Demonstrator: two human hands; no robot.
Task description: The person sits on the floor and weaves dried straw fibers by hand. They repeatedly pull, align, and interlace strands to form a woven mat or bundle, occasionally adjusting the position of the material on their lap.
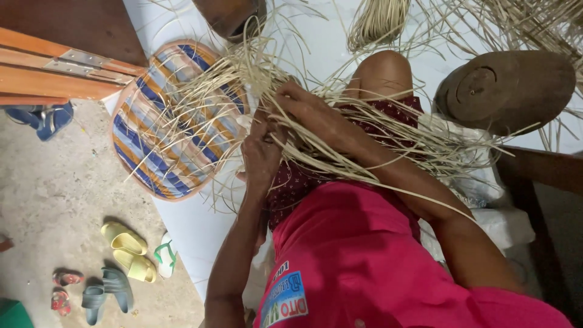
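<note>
A loose mass of pale straw strands (370,143) lies across my lap and fans out over my knee (382,73). My left hand (261,155) is closed on a bunch of these strands near the middle of the picture. Just above and to its right, my right hand (310,112) grips strands in the same tangle, its fingers partly hidden by them. The two hands almost touch. I sit on a white platform (194,225) in a pink shirt and dark red patterned shorts.
A blue and orange striped cushion (161,130) lies left of my hands under stray strands. A rounded wooden block (507,88) sits at the right and another (231,15) at the top. A tied straw bundle (376,21) lies beyond my knee. Sandals (127,249) lie on the concrete floor.
</note>
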